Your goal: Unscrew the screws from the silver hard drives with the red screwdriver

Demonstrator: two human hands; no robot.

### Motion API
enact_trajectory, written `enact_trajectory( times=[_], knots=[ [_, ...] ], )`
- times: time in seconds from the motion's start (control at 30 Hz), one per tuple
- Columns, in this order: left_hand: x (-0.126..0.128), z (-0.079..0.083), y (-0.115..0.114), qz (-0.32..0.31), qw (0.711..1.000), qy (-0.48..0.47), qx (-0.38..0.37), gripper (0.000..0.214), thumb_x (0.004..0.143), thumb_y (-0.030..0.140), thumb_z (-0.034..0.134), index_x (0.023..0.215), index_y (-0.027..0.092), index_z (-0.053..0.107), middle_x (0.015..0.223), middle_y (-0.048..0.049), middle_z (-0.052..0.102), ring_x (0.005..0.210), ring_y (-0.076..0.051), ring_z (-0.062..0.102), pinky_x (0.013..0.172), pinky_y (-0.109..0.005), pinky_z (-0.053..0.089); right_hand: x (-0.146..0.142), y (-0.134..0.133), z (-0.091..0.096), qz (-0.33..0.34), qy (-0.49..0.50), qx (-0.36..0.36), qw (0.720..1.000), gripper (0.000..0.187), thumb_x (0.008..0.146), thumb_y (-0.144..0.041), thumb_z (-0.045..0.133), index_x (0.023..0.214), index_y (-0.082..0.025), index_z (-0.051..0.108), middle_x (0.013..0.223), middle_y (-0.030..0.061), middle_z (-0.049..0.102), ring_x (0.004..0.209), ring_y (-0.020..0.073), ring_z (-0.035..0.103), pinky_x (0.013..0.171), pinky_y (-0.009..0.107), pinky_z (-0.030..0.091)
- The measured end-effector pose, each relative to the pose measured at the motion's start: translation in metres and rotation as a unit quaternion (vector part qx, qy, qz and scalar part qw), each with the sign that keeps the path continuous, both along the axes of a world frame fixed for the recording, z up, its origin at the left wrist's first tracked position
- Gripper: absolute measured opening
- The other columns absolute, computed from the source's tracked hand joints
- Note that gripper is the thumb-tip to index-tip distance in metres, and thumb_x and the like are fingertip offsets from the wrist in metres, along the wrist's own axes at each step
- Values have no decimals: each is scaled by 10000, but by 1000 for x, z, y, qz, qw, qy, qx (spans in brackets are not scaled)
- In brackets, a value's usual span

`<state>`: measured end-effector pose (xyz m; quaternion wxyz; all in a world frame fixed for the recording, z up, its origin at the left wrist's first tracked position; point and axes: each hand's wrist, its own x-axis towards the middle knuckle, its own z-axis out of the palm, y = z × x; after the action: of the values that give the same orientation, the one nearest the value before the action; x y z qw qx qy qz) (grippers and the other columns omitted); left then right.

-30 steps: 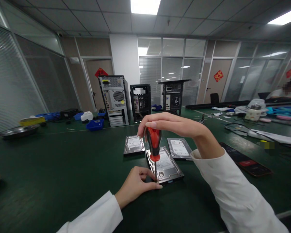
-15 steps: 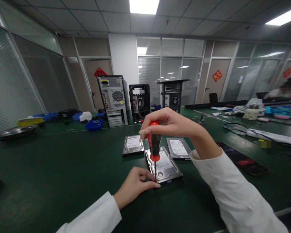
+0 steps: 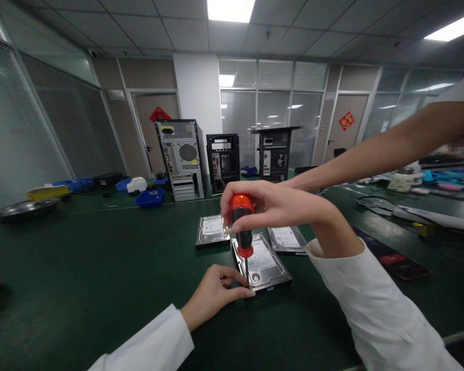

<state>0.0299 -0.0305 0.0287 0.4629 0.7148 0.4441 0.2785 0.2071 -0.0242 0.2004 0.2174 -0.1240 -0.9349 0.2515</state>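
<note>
My right hand [image 3: 272, 207] grips the red and black handle of a screwdriver [image 3: 242, 226] held upright, its tip down on the near left corner of a silver hard drive [image 3: 263, 263] lying on the green table [image 3: 100, 268]. My left hand [image 3: 216, 293] rests on the table at that same corner, thumb and forefinger pinched against the drive's edge beside the screwdriver shaft. Two more hard drives lie just behind, one at the left [image 3: 212, 229] and one at the right [image 3: 286, 238].
Another person's bare arm [image 3: 379, 152] reaches in from the right above the table. Three computer towers [image 3: 181, 157] stand at the back. Blue bins [image 3: 150, 198], a metal dish [image 3: 27, 208], a dark flat device [image 3: 390, 255], cables and a kettle [image 3: 404, 178] lie around.
My right hand has turned on the screwdriver handle, showing its red top. Another person's arm has come into view from the right. My left hand stays at the drive's corner.
</note>
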Motion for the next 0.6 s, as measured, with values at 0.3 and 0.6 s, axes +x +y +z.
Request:
enact_trajectory(
  times=[0.3,0.6],
  knots=[
    [0,-5,1,-4,1000,-6,0,349,630,401,766,796,98,719,762,-46,683,624,-133,526,552,-223,336,-2,-8,2,-53,-14,24,998,194,927,-298,478,1019,-131,517,913,25,545,787,118,529,684,243,449],
    [-1,0,0,-10,1000,12,5,324,654,389,752,781,93,717,676,-21,649,535,-96,404,499,-230,235,-10,-7,-3,-69,19,68,995,277,924,-350,480,1083,-127,524,894,16,557,736,103,527,648,221,431]
  ],
)
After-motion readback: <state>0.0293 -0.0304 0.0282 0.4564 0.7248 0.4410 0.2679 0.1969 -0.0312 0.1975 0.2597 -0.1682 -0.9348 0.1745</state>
